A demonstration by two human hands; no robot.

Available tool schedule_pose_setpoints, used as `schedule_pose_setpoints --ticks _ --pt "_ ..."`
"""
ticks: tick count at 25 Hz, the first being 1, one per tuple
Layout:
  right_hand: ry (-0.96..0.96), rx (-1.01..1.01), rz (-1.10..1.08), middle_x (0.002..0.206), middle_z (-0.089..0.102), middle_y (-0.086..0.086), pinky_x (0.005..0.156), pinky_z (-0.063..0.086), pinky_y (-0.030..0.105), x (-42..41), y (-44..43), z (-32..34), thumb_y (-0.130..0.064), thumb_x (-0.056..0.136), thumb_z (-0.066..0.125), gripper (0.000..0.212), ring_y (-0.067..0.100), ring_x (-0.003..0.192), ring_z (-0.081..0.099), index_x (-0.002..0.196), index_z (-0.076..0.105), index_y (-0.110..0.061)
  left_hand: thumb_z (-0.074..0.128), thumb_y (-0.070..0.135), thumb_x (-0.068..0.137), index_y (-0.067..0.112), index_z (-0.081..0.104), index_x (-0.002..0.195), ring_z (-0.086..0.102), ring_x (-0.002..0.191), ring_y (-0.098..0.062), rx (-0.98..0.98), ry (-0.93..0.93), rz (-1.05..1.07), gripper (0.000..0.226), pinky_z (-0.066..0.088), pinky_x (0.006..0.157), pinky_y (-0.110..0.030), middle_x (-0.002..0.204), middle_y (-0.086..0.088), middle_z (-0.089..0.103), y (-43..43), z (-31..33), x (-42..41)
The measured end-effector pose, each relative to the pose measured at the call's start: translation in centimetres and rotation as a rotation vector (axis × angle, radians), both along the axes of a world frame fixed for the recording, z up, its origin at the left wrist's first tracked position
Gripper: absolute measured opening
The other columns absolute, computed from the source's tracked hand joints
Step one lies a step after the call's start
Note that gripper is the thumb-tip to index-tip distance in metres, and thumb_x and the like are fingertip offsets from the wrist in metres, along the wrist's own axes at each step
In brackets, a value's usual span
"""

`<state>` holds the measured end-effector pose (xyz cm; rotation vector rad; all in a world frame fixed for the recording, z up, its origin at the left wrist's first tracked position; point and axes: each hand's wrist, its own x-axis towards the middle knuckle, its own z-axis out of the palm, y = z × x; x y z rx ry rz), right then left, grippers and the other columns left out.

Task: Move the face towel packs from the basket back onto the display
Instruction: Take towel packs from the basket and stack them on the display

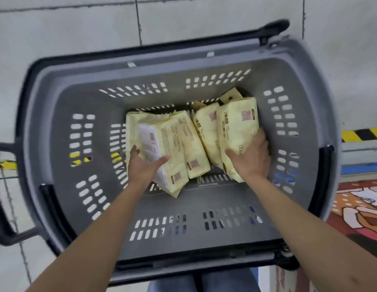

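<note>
Several face towel packs [193, 148] lay on the basket [162, 76] floor. Left hand [144, 163] pinched the left-edge pack [162, 140] between thumb and fingers [134, 149]; right hand [250, 159], fingers curled, gripped the right-edge pack [238, 123].

place: shop, probably | evidence: plastic shopping basket [57, 106], barcoded packs [236, 125], hazard tape [362, 134] on tiled floor [78, 28]

Grey tiled floor [57, 28]; yellow-black hazard stripe [361, 134] at right; orange cartoon floor graphic [356, 207] below it.
</note>
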<state>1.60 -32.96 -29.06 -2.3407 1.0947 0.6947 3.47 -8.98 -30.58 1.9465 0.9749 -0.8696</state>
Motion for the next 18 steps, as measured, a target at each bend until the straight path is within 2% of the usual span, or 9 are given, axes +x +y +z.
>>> schedule_pose_setpoints --ticks 2,5,8,12,15,18 --pt "0.021 -0.066 -0.015 0.135 0.041 0.02 0.102 0.034 0.045 -0.2 0.2 -1.6 -0.044 0.063 0.079 0.109 0.036 0.124 0.041 0.144 0.015 -0.009 0.086 0.032 0.06 0.013 0.032 0.139 0.046 0.129 -0.023 -0.006 -0.015 -0.029 0.098 0.037 0.101 -0.032 0.139 -0.003 0.049 -0.5 -1.6 -0.1" --pt "0.029 -0.164 -0.036 0.13 0.044 0.02 0.098 0.036 0.043 0.1 0.5 -2.9 -0.046 0.057 0.081 0.103 0.036 0.119 0.045 0.134 0.026 -0.006 0.08 0.069 0.026 0.02 0.035 0.132 0.05 0.123 -0.026 0.094 -0.034 -0.057 0.125 0.044 0.101 -0.048 0.129 -0.001 0.055 -0.9 -3.9 -0.6" --pt "0.003 -0.181 -0.064 0.127 0.047 0.018 0.095 0.038 0.042 0.3 0.5 -3.0 -0.042 0.058 0.081 0.092 0.035 0.117 0.047 0.127 0.031 -0.006 0.077 0.071 0.018 0.019 0.04 0.128 0.052 0.119 -0.024 0.132 -0.023 -0.078 0.127 0.046 0.096 -0.049 0.124 -0.001 0.056 -0.3 -5.7 -0.6" --pt "0.032 -0.083 -0.122 0.128 0.048 0.016 0.096 0.039 0.043 0.7 0.4 -1.7 -0.039 0.059 0.081 0.09 0.035 0.118 0.048 0.126 0.03 -0.007 0.081 0.068 0.005 0.024 0.05 0.115 0.061 0.107 -0.02 0.045 0.009 -0.008 0.123 0.054 0.086 -0.046 0.114 0.005 0.062 1.3 -7.4 -0.9" --pt "0.059 -0.027 -0.139 0.131 0.046 0.015 0.097 0.04 0.044 0.4 1.0 -0.4 -0.039 0.06 0.081 0.093 0.034 0.12 0.047 0.129 0.028 -0.008 0.085 0.062 0.006 0.02 0.049 0.115 0.06 0.106 -0.021 -0.007 0.071 0.008 0.122 0.054 0.086 -0.047 0.115 0.004 0.061 1.1 -5.7 -0.2" --pt "0.034 0.0 -0.14 0.137 0.042 0.015 0.099 0.038 0.043 -0.4 1.7 -1.0 -0.038 0.062 0.081 0.097 0.034 0.124 0.044 0.134 0.024 -0.009 0.091 0.035 0.04 0.013 0.038 0.122 0.055 0.111 -0.02 -0.055 0.045 0.028 0.1 0.048 0.095 -0.043 0.122 0.001 0.056 -0.9 -2.1 0.8"
